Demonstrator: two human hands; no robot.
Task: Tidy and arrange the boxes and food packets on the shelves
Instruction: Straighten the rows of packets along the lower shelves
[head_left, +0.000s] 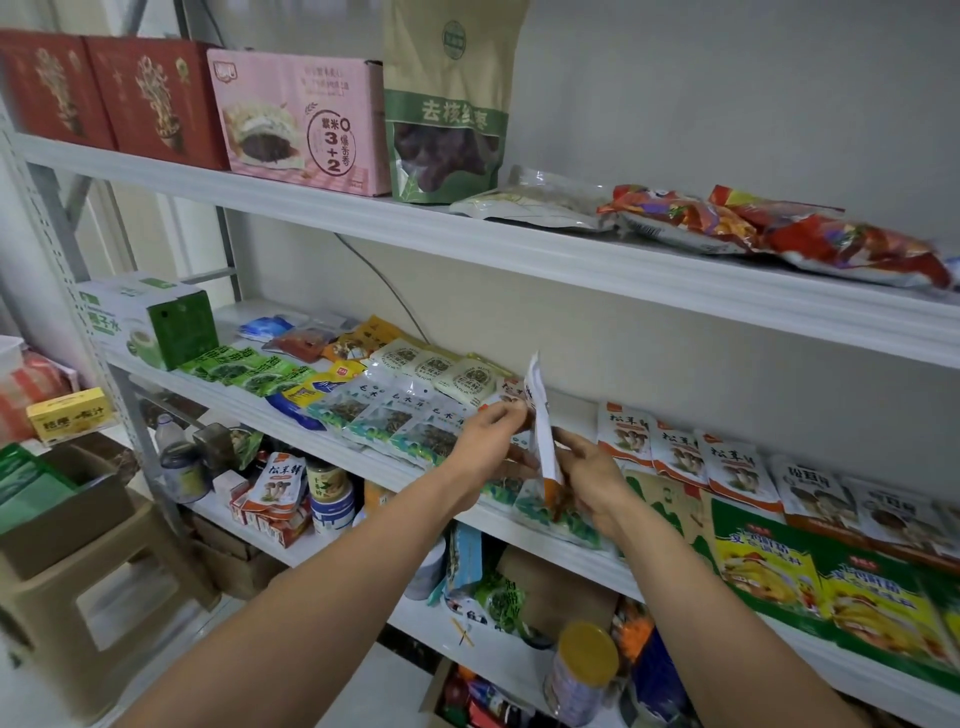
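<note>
A white rack (571, 265) fills the view. On its top shelf stand two red boxes (104, 93), a pink box (301, 119) and a green pouch (447, 114), with flat bags (779, 228) lying to their right. The middle shelf (311, 439) carries rows of small sachets (395, 415) laid flat. Over that shelf's front, between the rows, a white-and-orange packet (540, 415) is held upright, edge-on — the right grip (592, 483) clasps its lower end, and the left grip (488, 441) pinches its side higher up, fingers curled.
</note>
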